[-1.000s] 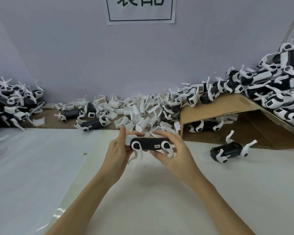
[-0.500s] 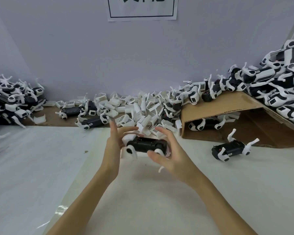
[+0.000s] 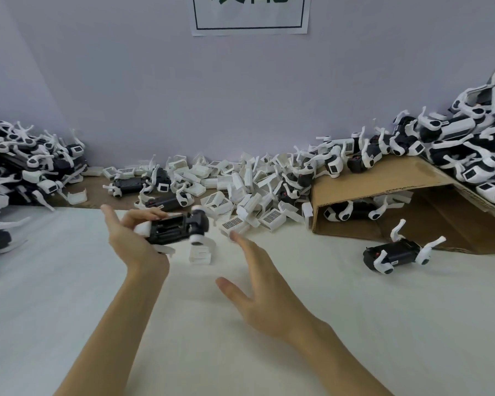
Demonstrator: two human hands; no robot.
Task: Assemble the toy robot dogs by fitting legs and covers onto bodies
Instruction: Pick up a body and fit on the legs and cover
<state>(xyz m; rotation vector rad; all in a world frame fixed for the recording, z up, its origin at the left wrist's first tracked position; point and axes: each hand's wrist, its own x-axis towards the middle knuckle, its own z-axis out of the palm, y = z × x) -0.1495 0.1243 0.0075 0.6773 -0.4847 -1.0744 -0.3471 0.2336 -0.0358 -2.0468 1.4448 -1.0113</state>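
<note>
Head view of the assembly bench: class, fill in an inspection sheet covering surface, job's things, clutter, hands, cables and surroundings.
Surface: white sheet over the table.
Job's things: black dog body, blurred, in the left hand; white covers pile behind.
Clutter: loose dog on the sheet; dog heaps left and right; cardboard flap.
Hands: left hand grips the body; right hand open, holding nothing.
Cables: nothing seen.
Surroundings: wall with paper sign.

R hand (image 3: 265,292) has let go of the dog (image 3: 175,230) and pulled back toward the person, fingers straight, palm turned in. L hand (image 3: 132,235) alone now holds the dog, shifted left and tilted w/ its open black underside up; 1 cover (image 3: 200,254) now lies just below it.
</note>
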